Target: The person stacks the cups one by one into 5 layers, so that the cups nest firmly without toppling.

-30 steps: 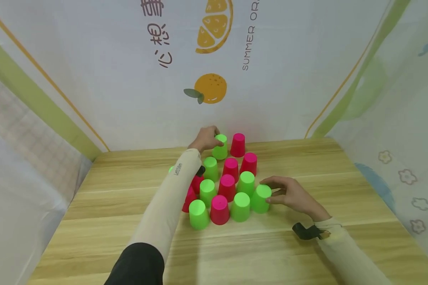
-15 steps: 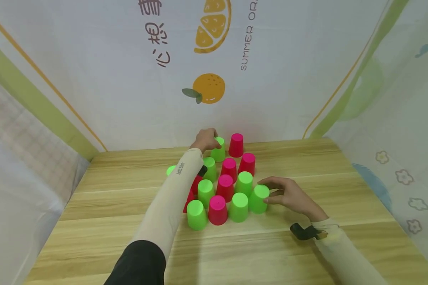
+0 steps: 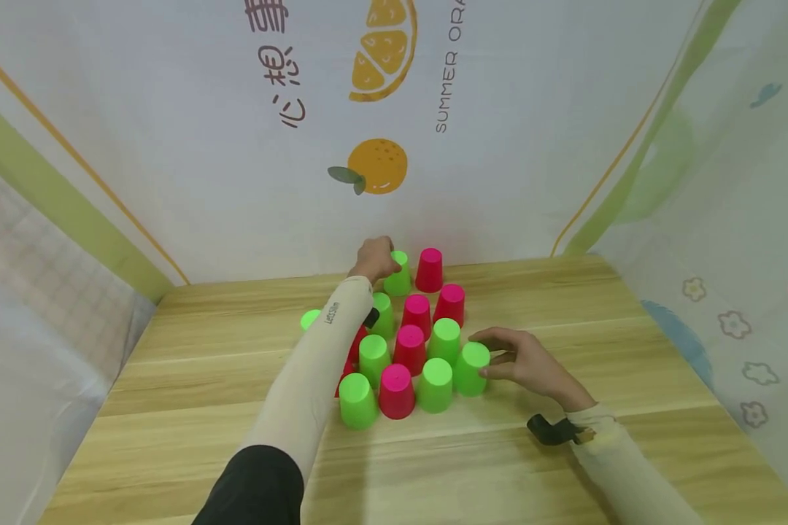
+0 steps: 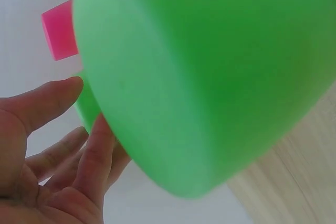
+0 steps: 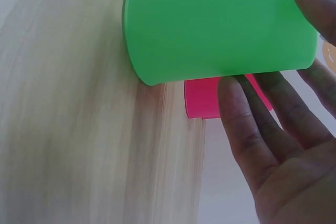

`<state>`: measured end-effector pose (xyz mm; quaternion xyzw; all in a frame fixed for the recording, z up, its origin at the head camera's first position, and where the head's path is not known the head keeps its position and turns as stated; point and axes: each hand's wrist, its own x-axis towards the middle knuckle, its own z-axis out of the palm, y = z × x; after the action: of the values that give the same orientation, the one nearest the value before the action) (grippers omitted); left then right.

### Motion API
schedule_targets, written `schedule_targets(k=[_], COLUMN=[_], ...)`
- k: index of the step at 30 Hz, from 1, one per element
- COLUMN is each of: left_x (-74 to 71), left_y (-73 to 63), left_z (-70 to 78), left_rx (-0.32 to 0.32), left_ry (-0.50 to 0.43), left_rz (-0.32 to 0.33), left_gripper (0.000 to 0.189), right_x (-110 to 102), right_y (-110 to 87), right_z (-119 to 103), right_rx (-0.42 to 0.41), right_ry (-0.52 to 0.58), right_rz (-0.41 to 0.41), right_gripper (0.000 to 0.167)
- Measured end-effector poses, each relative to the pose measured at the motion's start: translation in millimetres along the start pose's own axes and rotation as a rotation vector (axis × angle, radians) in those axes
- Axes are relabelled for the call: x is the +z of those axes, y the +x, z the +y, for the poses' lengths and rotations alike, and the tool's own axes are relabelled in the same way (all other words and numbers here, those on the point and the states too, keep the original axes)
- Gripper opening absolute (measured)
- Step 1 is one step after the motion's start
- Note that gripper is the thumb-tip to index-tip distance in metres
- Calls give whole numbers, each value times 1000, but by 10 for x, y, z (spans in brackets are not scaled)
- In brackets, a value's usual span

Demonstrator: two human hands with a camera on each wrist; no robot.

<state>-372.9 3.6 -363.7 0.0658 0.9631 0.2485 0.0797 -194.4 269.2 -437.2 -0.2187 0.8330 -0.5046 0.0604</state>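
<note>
Soft light, faint shadows on the table (image 3: 473, 474), 1 close green cup (image 4: 210, 77) blurry.

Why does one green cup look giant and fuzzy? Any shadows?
Left wrist view: the green cup looks blurry, probably too close to focus; the fingers look sharper. Head view: soft shadow on the table beside the left sleeve. Right wrist view: table looks pale.

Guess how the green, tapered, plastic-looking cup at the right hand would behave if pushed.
The green cup looks fairly stiff, its visible wall undented. Standing wide end down on the pale wood-grain table, it would probably slide before tipping.
</note>
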Motion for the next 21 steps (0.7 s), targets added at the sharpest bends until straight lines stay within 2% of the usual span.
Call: schedule_targets(k=[7, 12, 16, 21], left_x=[-102, -208, -345, -456], left_y=[-66, -154, -291, -487], left_z=[-77, -154, -269, -339], left_rx=[35, 72, 86, 143], left_ry=[25, 3, -80, -215], left_rz=[6, 1, -10, -21], left_gripper=[49, 50, 47, 45], right_x=[18, -2, 3, -23], right_y=[15, 16, 43, 63], right_z=[0, 1, -28, -71], right_rx=[3, 0, -7, -10], right_ry=[-28, -58, -72, -98], right_rz=[2, 1, 1, 6], right_gripper=[48, 47, 47, 46])
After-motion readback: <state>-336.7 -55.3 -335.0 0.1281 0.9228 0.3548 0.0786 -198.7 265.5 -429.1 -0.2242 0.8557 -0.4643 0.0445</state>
